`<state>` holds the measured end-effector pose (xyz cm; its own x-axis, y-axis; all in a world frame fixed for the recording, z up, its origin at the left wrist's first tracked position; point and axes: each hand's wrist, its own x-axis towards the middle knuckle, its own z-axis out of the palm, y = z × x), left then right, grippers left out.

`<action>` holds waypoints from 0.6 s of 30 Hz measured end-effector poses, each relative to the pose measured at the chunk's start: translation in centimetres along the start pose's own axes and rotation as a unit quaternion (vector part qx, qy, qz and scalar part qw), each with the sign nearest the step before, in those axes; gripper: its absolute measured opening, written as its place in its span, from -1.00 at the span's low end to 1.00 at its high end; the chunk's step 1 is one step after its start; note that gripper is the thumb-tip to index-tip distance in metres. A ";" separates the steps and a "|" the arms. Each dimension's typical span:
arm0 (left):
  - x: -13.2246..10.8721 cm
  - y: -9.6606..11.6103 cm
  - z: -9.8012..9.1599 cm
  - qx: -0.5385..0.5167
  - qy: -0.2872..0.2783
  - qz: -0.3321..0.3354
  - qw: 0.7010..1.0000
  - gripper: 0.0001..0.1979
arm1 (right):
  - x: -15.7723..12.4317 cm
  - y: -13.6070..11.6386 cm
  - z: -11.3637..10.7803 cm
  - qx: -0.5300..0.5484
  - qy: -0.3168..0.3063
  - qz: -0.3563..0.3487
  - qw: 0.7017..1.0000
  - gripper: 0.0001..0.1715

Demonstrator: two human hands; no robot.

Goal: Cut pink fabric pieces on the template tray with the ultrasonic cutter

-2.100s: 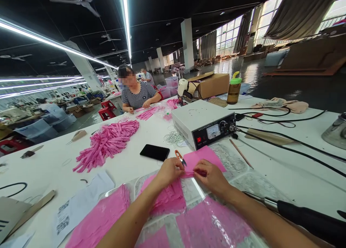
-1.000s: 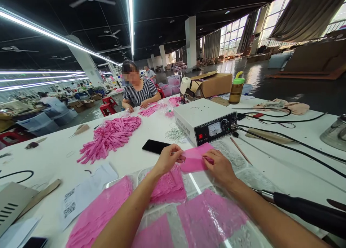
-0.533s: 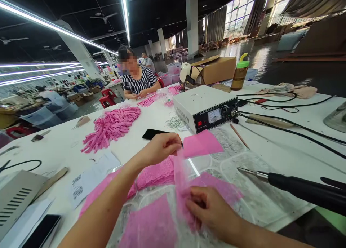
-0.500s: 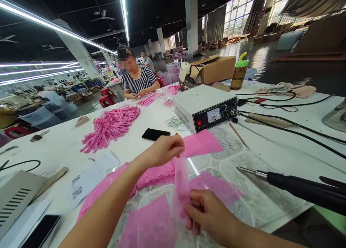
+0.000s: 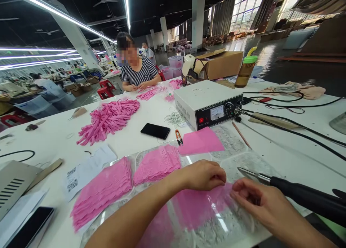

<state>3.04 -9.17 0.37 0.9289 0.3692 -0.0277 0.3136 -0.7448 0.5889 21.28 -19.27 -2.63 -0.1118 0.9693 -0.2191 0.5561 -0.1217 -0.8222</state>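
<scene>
My left hand [image 5: 207,175] reaches across to the right, its fingers pinching the top edge of a thin pink fabric piece [image 5: 194,208]. Close beside it, my right hand [image 5: 255,199] pinches the right end of the same sheer piece between thumb and finger. The piece lies mostly spread over a clear plastic sheet [image 5: 229,226]. Part of another pink piece [image 5: 159,226] shows under my left forearm. Farther up, a flat pink piece [image 5: 201,140] lies near orange-handled thread snips [image 5: 178,137]. Two stacks of pink lace-edged fabric, a left stack [image 5: 105,190] and a right stack [image 5: 158,163], lie to the left.
A pointed black handheld tool [image 5: 294,190] lies right of my right hand. Its cables run near a control box [image 5: 211,103]. A phone [image 5: 155,131], a pink strip pile [image 5: 110,120] and a bottle [image 5: 245,73] stand farther off. A person in stripes [image 5: 139,73] sits opposite.
Both hands have moved right with the pink piece. It hung upright and folded between them; now it is spread lower over the plastic. The snips and both stacks have come into clearer view.
</scene>
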 end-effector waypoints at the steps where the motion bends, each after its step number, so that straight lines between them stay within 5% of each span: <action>1: 0.0 -0.1 0.2 -0.002 0.007 0.002 1.000 -0.91 | 0.4 0.3 0.0 -0.010 0.018 0.006 1.000 -0.64; 10: -1.1 0.1 1.9 -0.037 0.094 -0.002 0.995 -0.85 | 1.6 1.3 1.7 -0.016 0.054 -0.033 0.998 -0.62; 14: -4.5 0.9 1.9 -0.017 0.126 0.003 0.992 -0.78 | 1.2 2.1 1.7 -0.058 0.075 -0.057 0.994 -0.61; 18: -8.6 1.2 2.9 0.108 0.111 0.017 0.988 -0.79 | 1.0 3.3 1.7 -0.126 0.088 -0.084 0.985 -0.59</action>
<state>-3.97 -14.83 -1.07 0.8809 0.4371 0.1816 0.3400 -0.8512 0.3997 21.59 -19.06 -6.46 -0.0868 0.9960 0.0217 0.7313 0.0785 -0.6776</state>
